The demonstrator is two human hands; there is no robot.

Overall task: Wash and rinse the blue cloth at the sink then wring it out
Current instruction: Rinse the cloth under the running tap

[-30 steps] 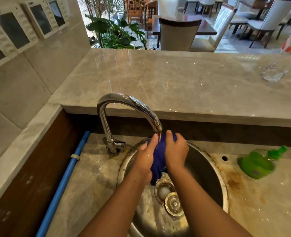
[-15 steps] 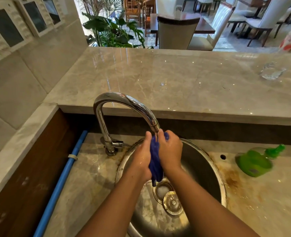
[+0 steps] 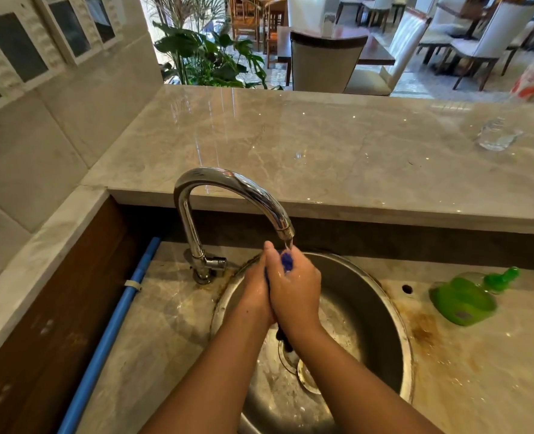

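**Rubbing the blue cloth under the running tap**

Head view: the blue cloth [image 3: 287, 261] is sandwiched between both hands over the sink [image 3: 397, 324], just under the spout of the tap [image 3: 228, 183], where a thin stream of water falls onto it. The left hand [image 3: 256, 296] presses against it with fingers fairly straight. The right hand [image 3: 295, 289] curls its fingers over the top of the bunch. Only a blue tuft shows above the hands, and a dark tail hangs out below the wrists toward the drain [image 3: 306, 374].

The cloth looks soft, limp and soaked, so it is likely heavier than when dry and a little slippery. It should fold and twist easily. For wringing, a hold at each end of the bunched length seems best, one hand on the top tuft and one on the hanging tail.

The sink holds no standing water, only a wet film and drops. A green bottle [image 3: 463, 299] lies on its side on the bench [image 3: 447, 371] to the right, well filled with green liquid, probably soap. A clear bottle [image 3: 494, 137] lies on the raised ledge [image 3: 290, 136]; its contents are too blurred to judge.
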